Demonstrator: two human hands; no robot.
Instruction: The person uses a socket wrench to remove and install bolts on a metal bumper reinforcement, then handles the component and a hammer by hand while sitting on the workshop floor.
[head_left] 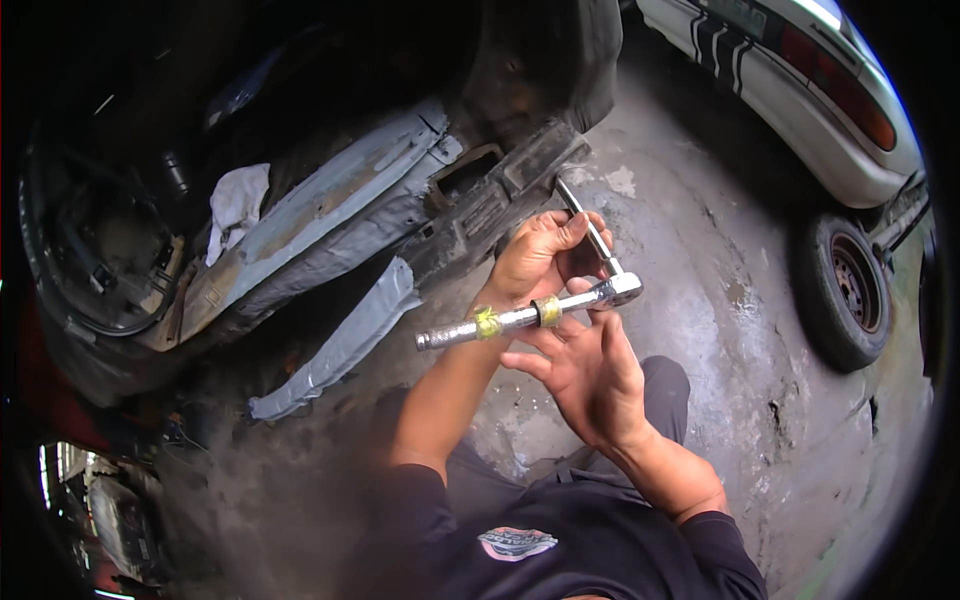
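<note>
A chrome socket wrench [515, 319] with yellow tape bands on its handle lies across the space between my hands. An extension bar [588, 222] runs from its ratchet head up and away. My left hand [545, 250] is closed around that bar, thumb on top. Just below the handle, my right hand [592, 375] is open, palm up, fingers apart and loosely curved. Its upper fingertips pass close to the handle and ratchet head; whether they touch cannot be made out. The bar's far tip is close to the end of a dark, dirty car panel [485, 210].
A stripped car body with a grey painted sill [330, 205] stands at the left, a white rag [237, 205] on it. A loose grey metal strip [345, 340] angles down beside it. At the right are a white car [800, 120] and a wheel [848, 290] on the concrete floor [720, 400].
</note>
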